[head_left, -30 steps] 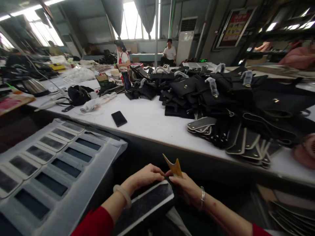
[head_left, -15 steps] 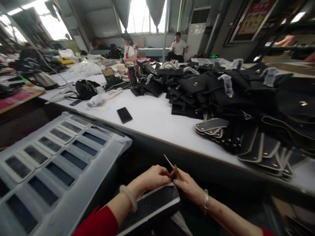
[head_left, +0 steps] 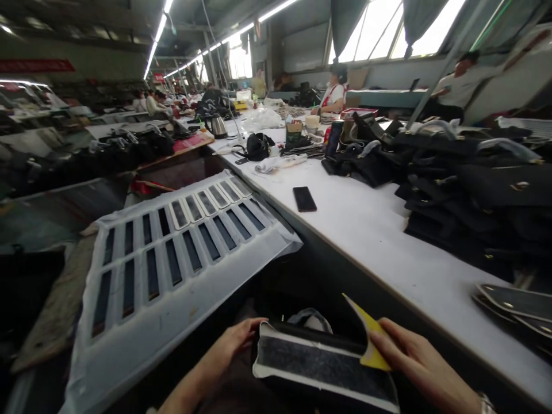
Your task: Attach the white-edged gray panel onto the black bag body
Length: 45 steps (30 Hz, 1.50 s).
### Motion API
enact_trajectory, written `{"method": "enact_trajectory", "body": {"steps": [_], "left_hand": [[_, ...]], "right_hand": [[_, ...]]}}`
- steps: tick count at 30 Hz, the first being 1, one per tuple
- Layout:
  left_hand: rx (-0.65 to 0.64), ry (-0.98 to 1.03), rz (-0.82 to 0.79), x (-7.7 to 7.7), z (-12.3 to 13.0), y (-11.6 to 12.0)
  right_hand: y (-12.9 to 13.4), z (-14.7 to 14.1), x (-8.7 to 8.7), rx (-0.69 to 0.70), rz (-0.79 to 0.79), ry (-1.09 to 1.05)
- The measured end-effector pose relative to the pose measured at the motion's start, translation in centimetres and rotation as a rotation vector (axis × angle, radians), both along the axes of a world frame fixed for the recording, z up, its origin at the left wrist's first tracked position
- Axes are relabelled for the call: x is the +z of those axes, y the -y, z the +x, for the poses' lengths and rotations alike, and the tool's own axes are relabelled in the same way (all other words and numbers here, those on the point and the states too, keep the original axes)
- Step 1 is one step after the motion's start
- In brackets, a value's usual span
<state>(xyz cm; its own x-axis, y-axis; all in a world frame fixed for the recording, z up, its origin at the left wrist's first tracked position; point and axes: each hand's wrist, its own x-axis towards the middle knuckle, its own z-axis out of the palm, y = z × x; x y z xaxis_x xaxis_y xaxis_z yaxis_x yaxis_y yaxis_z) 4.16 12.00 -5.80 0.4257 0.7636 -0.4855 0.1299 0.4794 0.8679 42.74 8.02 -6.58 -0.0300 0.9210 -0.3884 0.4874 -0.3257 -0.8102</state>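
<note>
A black bag (head_left: 310, 359) lies across my lap, its long dark panel bordered by whitish bands and facing up. My left hand (head_left: 233, 345) grips its left end, fingers closed on the corner. A thin bent yellow sheet (head_left: 374, 342), pale on its inner side, is pinched in my right hand (head_left: 409, 356). Its lower edge meets the panel near the right end, though whether it presses there I cannot tell. Behind the bag shows a handle (head_left: 313, 316) in clear wrap.
On the left, a pale covered board (head_left: 172, 313) carries rows of dark strips, several with white borders. The white table (head_left: 345, 230) holds a phone (head_left: 304, 199), piled black bags (head_left: 466, 195) and flaps (head_left: 517, 307). Co-workers sit beyond.
My view has swung left. The hands have moved apart: my left hand is at the bag's left end, my right at the other end, with the yellow sheet now showing its broad face.
</note>
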Motion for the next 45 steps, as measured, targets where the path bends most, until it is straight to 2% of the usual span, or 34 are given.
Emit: {"method": "enact_trajectory", "body": {"steps": [2, 5, 10, 14, 18, 24, 29, 34, 37, 40, 45], "left_hand": [[0.074, 0.028, 0.050, -1.7, 0.3, 2.0], [0.131, -0.027, 0.134, -2.9, 1.0, 3.2], [0.186, 0.002, 0.152, -3.0, 1.7, 3.4], [0.232, 0.018, 0.123, -3.3, 2.3, 4.0], [0.324, -0.072, 0.067, -3.1, 2.9, 4.4], [0.279, 0.096, 0.100, -2.9, 2.8, 3.6], [0.273, 0.085, 0.132, -3.8, 2.6, 3.6], [0.407, 0.118, 0.083, -5.7, 3.0, 4.1], [0.486, 0.139, 0.056, -6.5, 3.3, 4.4], [0.549, 0.189, 0.034, -6.5, 3.5, 4.5], [0.636, 0.203, -0.010, -5.7, 3.8, 4.7]], "right_hand": [[-1.2, -2.7, 1.7, 0.101, 0.053, 0.258], [-3.1, -6.4, 3.0, 0.258, 0.106, 0.405], [-6.7, -11.3, 2.2, 0.499, 0.042, 0.413], [-7.7, -14.0, 0.9, 0.636, 0.080, 0.483], [-7.7, -14.5, 1.2, 0.737, 0.143, 0.542], [-9.4, -15.2, 3.0, 0.908, 0.265, 0.617], [-10.8, -16.8, 2.6, 1.007, 0.431, 0.661], [-12.0, -17.9, 2.1, 1.059, 0.493, 0.667], [-12.7, -18.4, 2.0, 1.103, 0.604, 0.667], [-13.3, -18.9, 1.6, 1.132, 0.734, 0.654], [-14.3, -19.5, 1.2, 1.183, 0.801, 0.619]]}}
